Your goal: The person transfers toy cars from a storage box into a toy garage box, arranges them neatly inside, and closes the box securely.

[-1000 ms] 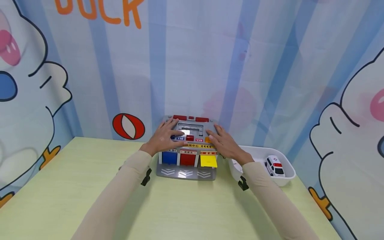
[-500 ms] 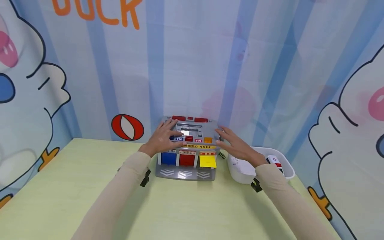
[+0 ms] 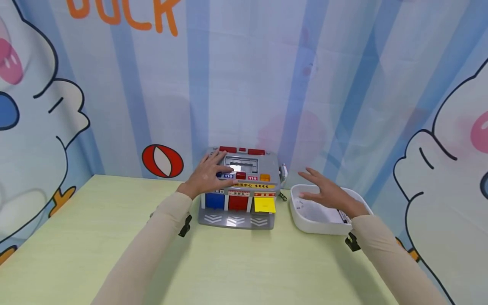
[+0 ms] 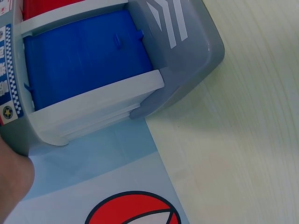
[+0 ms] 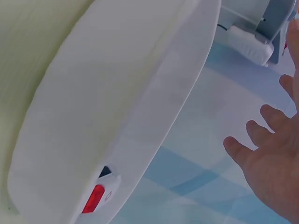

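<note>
A grey toy rescue station point(image 3: 268, 163) with red lights and several buttons on its roof stands at the back of the table. Its blue door point(image 4: 84, 56) and red door point(image 3: 238, 203) are down, while the yellow door point(image 3: 264, 205) is swung up and sticks out. My left hand point(image 3: 207, 176) rests on the station's left roof edge, fingers spread. To the right, my right hand point(image 3: 329, 194) hovers above a white plastic tub point(image 3: 320, 228), fingers spread and holding nothing. A toy ambulance point(image 5: 96, 198) lies in the tub, mostly hidden behind my right arm in the head view.
A small white handset point(image 3: 283, 174) hangs on the station's right side, with a dark coiled cord point(image 3: 282, 196) below. Behind the pale table point(image 3: 244, 267) is a striped cartoon curtain point(image 3: 244, 84).
My right hand has lifted off the station's right roof edge and moved right, over the tub, uncovering the orange button and the handset. The left hand has stayed in place.
</note>
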